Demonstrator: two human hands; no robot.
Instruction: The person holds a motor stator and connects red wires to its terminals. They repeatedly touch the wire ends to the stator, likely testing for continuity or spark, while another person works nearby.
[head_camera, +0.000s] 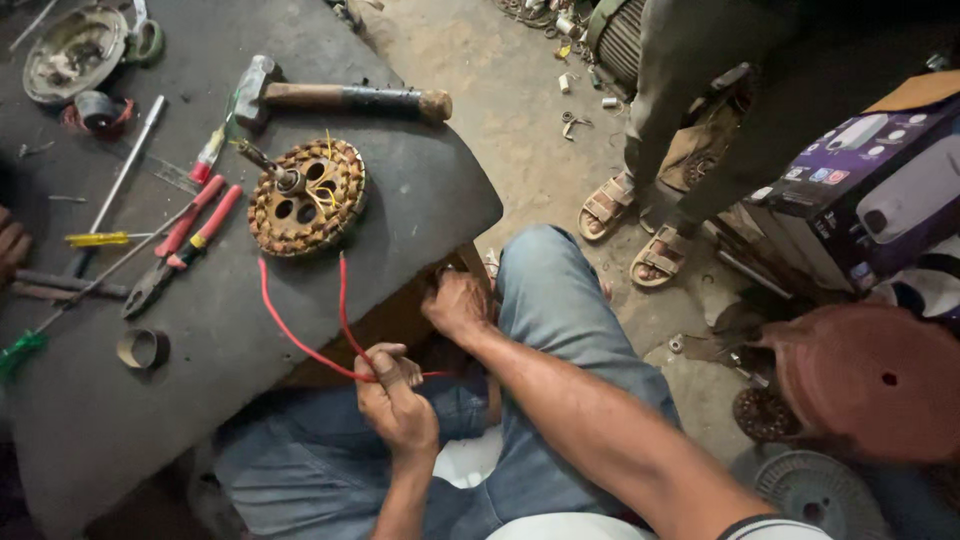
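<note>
**A:** Nearest the lens: left hand (395, 395), low centre, over the denim-clad lap. Fingers curled shut, pinching a red wire (300, 335) where its two strands meet.

**B:** And the wire's run from that pinch?

**A:** Two strands go up and left from the fist onto the dark worktable (200, 330). Both ends lie loose just short of the wound stator (307, 198), not touching it. A short tail also leads right from the fist toward the knee.

**B:** Right hand?

**A:** Right hand (458, 305) sits just above and right of the left, at the table's edge beside the knee. Fingers bent downward; what they close on is hidden, so cannot tell its hold.

**B:** Further out?

**A:** Stator lies flat, copper windings, round holes, a short shaft at upper left. Hammer (340, 98) above it, head to the left. Red-handled pliers (180, 245) left of the stator, yellow-handled screwdriver (98, 239) beyond them. Small tape ring (142, 348) near the table's lower left. On the concrete floor to the right, another person's sandalled feet (635, 235); reddish plastic stool (875, 380) at far right.
</note>
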